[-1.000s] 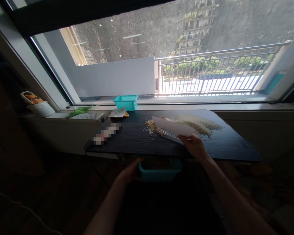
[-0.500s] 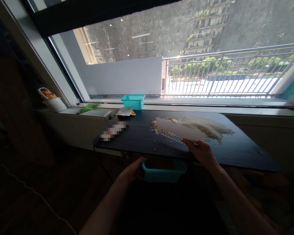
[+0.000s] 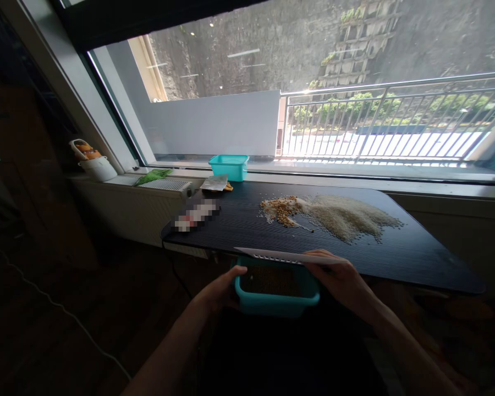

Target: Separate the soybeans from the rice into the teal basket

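My left hand is closed on the left rim of a turquoise plastic bin below the table's front edge. Many small brownish grains lie inside the bin. My right hand grips the right end of a thin pale sheet with a row of slots along one side. The sheet is seen nearly edge-on, just over the bin's far rim by the table edge. On the dark table a spread of whitish, rice-like grains meets a smaller patch of yellow-brown kernels.
Another turquoise bin stands at the back by the window. Near it lies a silvery packet. A blurred-out flat item is at the table's left. A radiator, a green cloth and a white pot are further left.
My right hand has drawn the slotted sheet from the grains toward me to the table's front edge, uncovering the yellow-brown kernels. The bin's contents show more now.
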### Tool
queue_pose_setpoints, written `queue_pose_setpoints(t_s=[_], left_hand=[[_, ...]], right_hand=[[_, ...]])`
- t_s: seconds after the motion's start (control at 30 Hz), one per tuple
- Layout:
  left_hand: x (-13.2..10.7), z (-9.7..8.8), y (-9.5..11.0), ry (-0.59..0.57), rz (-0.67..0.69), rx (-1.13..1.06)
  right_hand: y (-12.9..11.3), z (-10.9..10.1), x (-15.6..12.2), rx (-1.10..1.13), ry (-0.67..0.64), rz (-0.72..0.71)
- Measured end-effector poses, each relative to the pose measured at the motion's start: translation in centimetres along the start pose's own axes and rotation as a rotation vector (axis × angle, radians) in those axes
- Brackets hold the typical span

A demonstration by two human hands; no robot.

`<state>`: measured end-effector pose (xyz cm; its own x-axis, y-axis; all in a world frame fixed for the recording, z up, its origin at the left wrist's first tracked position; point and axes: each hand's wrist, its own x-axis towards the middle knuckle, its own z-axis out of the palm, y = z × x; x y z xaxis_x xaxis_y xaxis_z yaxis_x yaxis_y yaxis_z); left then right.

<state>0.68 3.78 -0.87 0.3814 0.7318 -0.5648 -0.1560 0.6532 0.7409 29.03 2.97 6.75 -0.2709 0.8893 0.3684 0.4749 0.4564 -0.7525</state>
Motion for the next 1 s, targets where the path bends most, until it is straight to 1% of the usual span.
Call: queue_pose_setpoints(t_s=[0.07,0.17,0.23,0.27,0.3,0.37,0.53,0.67,0.77,0.8,0.93,0.97,1.0], left_hand=[[0.1,1.0,0.2,-0.035,-0.006,0.019],[0.5,2.7,0.2,-0.085,-0.029,0.028],[1.0,3.8,0.1,-0.108,-0.041,0.035],[1.2,4.2,0.0,-0.115,-0.049,0.039],[1.5,4.5,-0.1,-0.121,-0.054,0.042],[1.9,5.0,-0.4,-0.126,-0.061,0.04],[2.2,5.4,-0.6,-0.133,-0.067,0.036],[2.1,5.5,-0.5,-0.129,-0.055,0.046],[1.9,5.6,-0.5,-0.124,-0.056,0.036],[1.8,5.5,-0.5,-0.12,-0.061,0.033],[1.4,4.8,-0.4,-0.11,-0.076,0.021],[1.3,4.6,-0.3,-0.111,-0.073,0.018],[1.2,4.3,-0.3,-0.113,-0.069,0.016]], right_hand=[[0.4,-2.1,-1.2,-0.039,0.168,0.043],[1.5,-5.5,-2.1,-0.155,0.452,0.216],[2.0,-7.2,-2.1,-0.222,0.529,0.348],[2.2,-7.8,-2.1,-0.247,0.544,0.395],[2.3,-8.2,-2.1,-0.266,0.544,0.426],[2.5,-8.3,-2.1,-0.292,0.525,0.437],[3.0,-7.5,-3.1,-0.283,0.448,0.404],[3.4,-7.2,-3.7,-0.244,0.441,0.386],[2.6,-6.3,-3.7,-0.181,0.427,0.358],[2.2,-5.9,-3.8,-0.143,0.405,0.347],[0.7,-4.6,-4.4,-0.023,0.231,0.345],[0.6,-4.5,-4.3,-0.008,0.227,0.335],[0.8,-4.6,-4.1,-0.001,0.256,0.323]])
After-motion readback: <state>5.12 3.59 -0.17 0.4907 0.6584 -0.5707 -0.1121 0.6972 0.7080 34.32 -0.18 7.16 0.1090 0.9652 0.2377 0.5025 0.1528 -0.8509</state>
